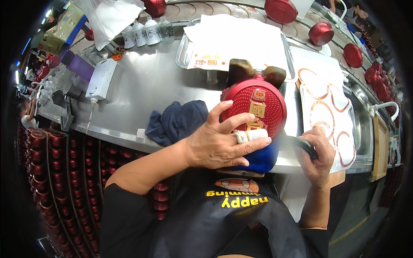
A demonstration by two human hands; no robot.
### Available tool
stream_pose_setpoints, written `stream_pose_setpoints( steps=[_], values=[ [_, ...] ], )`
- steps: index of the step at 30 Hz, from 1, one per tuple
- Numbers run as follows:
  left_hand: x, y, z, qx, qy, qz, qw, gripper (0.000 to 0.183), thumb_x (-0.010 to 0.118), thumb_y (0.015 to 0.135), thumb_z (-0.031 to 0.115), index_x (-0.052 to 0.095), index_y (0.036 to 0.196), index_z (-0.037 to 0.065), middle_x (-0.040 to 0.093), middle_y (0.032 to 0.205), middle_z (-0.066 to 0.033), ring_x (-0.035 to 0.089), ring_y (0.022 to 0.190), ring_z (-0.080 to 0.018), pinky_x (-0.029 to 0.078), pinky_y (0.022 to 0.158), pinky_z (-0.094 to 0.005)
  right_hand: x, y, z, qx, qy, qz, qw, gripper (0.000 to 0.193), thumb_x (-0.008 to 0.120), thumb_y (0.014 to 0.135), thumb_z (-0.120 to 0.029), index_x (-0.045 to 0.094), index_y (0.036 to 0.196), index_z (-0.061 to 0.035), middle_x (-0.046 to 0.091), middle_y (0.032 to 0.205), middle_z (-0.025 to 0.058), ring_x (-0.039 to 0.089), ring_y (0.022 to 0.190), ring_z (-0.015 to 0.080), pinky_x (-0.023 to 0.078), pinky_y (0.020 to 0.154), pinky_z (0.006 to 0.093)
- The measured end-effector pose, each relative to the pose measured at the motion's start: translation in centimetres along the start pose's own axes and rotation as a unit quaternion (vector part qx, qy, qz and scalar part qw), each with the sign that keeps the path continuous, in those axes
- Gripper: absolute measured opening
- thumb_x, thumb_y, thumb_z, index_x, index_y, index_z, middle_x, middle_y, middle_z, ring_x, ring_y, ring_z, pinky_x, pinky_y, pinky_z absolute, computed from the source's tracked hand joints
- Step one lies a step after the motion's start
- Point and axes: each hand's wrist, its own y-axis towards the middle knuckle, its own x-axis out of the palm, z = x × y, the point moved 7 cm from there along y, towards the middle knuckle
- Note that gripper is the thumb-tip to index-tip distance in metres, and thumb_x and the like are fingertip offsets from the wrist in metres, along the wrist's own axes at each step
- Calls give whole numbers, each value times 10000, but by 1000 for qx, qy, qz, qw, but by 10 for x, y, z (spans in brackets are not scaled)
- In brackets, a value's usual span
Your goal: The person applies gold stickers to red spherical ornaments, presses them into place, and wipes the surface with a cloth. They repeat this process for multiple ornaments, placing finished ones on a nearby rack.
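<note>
A round, flat-sided red bottle point(272, 112) with raised dots and gold characters lies face up, its neck pointing away from me. It rests on a blue support point(262, 162), with dark brown, worn-looking pads point(241, 72) beside the neck. My left hand point(219, 144) lies spread over the bottle's near left part, fingers apart. A white wrap point(252, 135) covers one of its fingers. Closed around a dark handle, my right hand point(319, 157) is just right of the bottle. The flat grey end of this dark-handled tool point(292, 144) is smeared by motion near the bottle's lower right edge.
A dark blue cloth point(178, 121) lies left of the bottle on the metal table point(129, 86). White decal sheets point(320, 92) are to the right; a tray point(183, 56) holds more sheets. Small bottles point(151, 32) and a white box point(101, 79) stand left. Red bottles point(321, 33) line the far conveyor.
</note>
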Motion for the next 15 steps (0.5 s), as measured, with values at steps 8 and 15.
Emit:
stream_pose_setpoints(
  steps=[8,15],
  values=[
    [-7,25,-74,-90,-12,52,995,590,386,1063,562,570,1485,194,763,975,-10,467,1345,-242,71,1204,-536,50,84,-25,-95,-53,-190,976,165,766,825,-101,662,953,-94,627,810,60,554,707,264,393,750,398],
    [-8,-35,-63,-261,-133,222,930,729,422,1058,563,497,1496,-15,609,1390,-164,450,1342,-318,271,1146,-509,68,90,-63,-268,-204,-121,934,165,730,778,-107,669,921,-161,588,797,7,609,769,190,414,806,428]
  ],
)
